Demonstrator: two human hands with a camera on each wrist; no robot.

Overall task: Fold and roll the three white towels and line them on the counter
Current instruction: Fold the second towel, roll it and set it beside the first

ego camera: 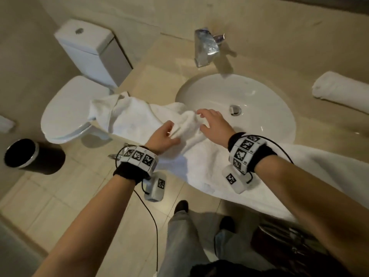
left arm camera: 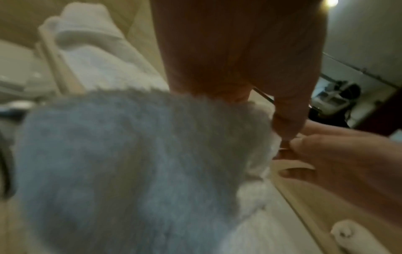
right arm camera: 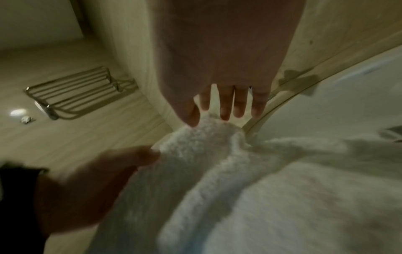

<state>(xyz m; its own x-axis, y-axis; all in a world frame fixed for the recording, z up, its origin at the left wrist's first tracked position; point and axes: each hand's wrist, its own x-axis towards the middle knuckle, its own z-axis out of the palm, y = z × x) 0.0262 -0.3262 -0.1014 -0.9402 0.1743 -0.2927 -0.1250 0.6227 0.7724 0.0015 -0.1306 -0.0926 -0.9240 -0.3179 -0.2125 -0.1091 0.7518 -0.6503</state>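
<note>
A white towel lies stretched along the counter's front edge, crumpled at its left end and hanging over the front on the right. My left hand pinches a raised fold of the towel near its middle. Just right of it, my right hand hovers with its fingers spread. In the right wrist view its fingertips touch the top of the bunched towel, with my left hand beside the bunch. A rolled white towel lies on the counter at the far right.
The white sink basin sits behind the towel, with a chrome faucet at its back. A toilet and a black bin stand left of the beige counter. A metal rack hangs on the wall.
</note>
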